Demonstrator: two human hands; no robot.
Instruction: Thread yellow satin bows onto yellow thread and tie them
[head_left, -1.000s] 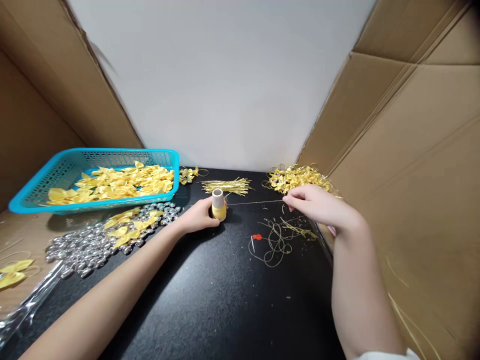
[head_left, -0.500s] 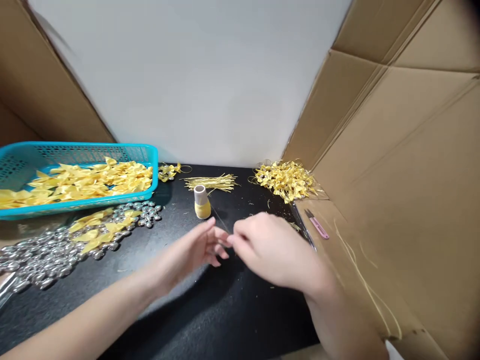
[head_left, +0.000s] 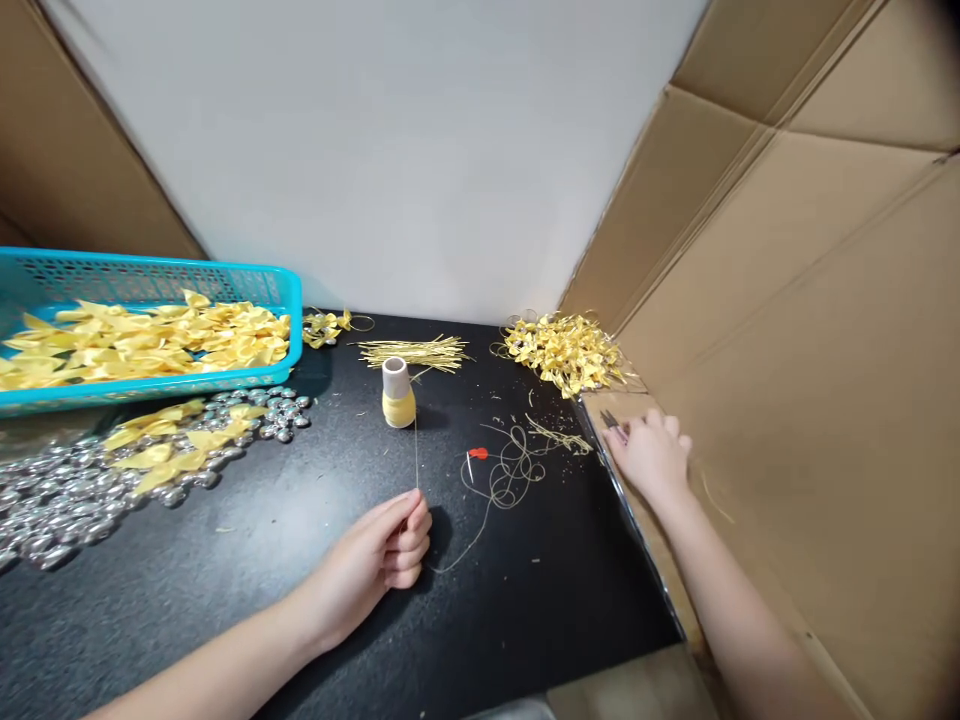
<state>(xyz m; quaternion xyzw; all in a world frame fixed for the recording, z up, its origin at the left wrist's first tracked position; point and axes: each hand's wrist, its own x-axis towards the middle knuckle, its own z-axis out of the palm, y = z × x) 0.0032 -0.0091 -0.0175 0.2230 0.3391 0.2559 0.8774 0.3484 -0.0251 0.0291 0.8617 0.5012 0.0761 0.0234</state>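
Black work surface point(head_left: 570, 610). Turquoise basket point(head_left: 295, 330), far left, holding yellow bows point(head_left: 157, 340). Left hand point(head_left: 390, 545), near centre: thumb and forefinger pinching thread point(head_left: 417, 455). Right hand point(head_left: 654, 455), right: over thread snips point(head_left: 609, 420); firmness of hold cannot be told. Spool point(head_left: 397, 393), yellow-wound, upright beyond the left hand; thread runs straight between. Step, as judged: thread length held out, cutter at hand; next move calls for steady tension and secure snips.

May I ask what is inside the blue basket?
Yellow bows lie inside the blue basket; whatever lies beneath them is covered, and the basket's left end is out of frame.
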